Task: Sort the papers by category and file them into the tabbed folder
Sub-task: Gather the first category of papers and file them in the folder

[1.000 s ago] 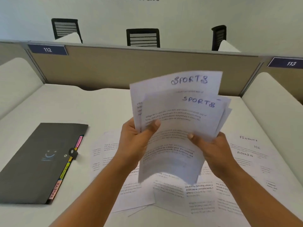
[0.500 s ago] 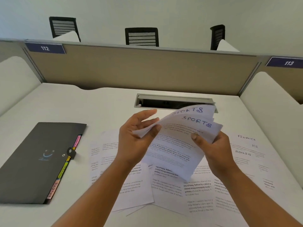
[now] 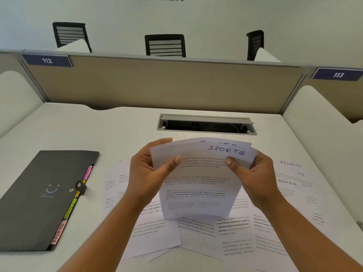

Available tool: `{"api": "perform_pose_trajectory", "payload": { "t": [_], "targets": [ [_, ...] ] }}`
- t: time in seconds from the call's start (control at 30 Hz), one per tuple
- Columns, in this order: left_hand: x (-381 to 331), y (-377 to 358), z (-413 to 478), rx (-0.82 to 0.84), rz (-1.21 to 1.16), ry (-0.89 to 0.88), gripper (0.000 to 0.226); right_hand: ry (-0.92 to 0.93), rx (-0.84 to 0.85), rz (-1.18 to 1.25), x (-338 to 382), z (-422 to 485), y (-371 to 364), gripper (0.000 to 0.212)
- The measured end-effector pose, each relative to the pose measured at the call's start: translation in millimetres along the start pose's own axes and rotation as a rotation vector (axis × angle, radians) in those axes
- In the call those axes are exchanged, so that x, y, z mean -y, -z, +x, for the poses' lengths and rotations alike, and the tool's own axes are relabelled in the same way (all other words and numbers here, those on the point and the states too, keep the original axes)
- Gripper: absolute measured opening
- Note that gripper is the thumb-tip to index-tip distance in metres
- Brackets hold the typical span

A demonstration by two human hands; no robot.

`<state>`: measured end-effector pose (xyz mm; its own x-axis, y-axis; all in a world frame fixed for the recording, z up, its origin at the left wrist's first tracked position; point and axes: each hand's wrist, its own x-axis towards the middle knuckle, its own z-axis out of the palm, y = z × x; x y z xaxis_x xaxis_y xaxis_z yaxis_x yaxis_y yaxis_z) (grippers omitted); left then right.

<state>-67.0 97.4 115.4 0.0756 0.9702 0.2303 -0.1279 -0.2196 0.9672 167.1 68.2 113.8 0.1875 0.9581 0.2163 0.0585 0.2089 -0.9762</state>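
Both hands hold a small bundle of SPORTS sheets (image 3: pixel 198 185) above the desk, its lower edge resting on the papers below. My left hand (image 3: pixel 149 173) grips the bundle's left side, thumb on the front. My right hand (image 3: pixel 253 173) grips the right side the same way. Several loose printed sheets (image 3: pixel 196 232) lie spread on the desk under the bundle. To the right lie sheets marked FINANCE, HR and ADMIN (image 3: pixel 292 173). A closed dark tabbed folder (image 3: pixel 39 197) with coloured tabs along its right edge lies at the left.
A cable slot (image 3: pixel 206 124) with an open lid sits in the white desk (image 3: pixel 98 130) behind the bundle. A beige partition (image 3: pixel 157 85) closes the far side, with white side panels left and right. Black chairs (image 3: pixel 165 45) stand beyond.
The SPORTS sheets have come down from raised and fanned to a squared bundle low over the desk. My left hand, which had loosened, now grips the left edge again.
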Motion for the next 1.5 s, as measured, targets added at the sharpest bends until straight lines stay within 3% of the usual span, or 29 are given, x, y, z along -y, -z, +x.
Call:
{"api": "perform_pose_trajectory", "payload": {
  "t": [0.1, 0.2, 0.37, 0.47, 0.6, 0.77, 0.9, 1.2, 1.37, 1.5],
  "targets": [
    [17.5, 1.1, -6.0, 0.073, -0.026, 0.147, 0.027, -0.021, -0.001, 0.028, -6.9, -0.8, 0.2, 0.024],
    [25.3, -2.8, -12.1, 0.041, 0.009, 0.215, 0.019, 0.011, -0.007, 0.013, -6.6, -0.1, 0.9, 0.024],
    [20.5, -1.6, -9.3, 0.104, 0.005, 0.133, 0.028, 0.055, 0.022, 0.014, 0.7, 4.2, 7.6, 0.021],
    [22.4, -1.5, -8.1, 0.156, 0.012, 0.107, 0.036, -0.061, 0.092, 0.131, -11.0, 2.7, 12.6, 0.025],
    [28.8, -12.0, -10.7, 0.251, 0.177, 0.102, 0.057, -0.194, 0.165, 0.031, -29.9, -11.9, 7.0, 0.033],
    [19.4, -18.0, -11.0, 0.128, 0.011, 0.092, 0.023, -0.107, 0.071, 0.126, -11.8, -13.8, 3.1, 0.030],
    [7.7, -17.9, -9.4, 0.105, -0.002, 0.022, 0.029, -0.038, 0.082, 0.112, -6.3, -11.5, 6.4, 0.029],
    [21.7, -16.1, -18.2, 0.134, 0.065, 0.093, 0.036, -0.146, 0.078, 0.077, -32.3, -22.6, 8.9, 0.033],
    [11.3, -16.5, -11.6, 0.103, 0.097, -0.036, 0.031, -0.105, 0.041, 0.052, -22.2, -20.1, 4.2, 0.021],
    [1.0, -18.1, -6.2, 0.096, 0.102, -0.156, 0.029, -0.006, 0.019, 0.076, -4.7, -15.2, 4.8, 0.026]
  ]
}}
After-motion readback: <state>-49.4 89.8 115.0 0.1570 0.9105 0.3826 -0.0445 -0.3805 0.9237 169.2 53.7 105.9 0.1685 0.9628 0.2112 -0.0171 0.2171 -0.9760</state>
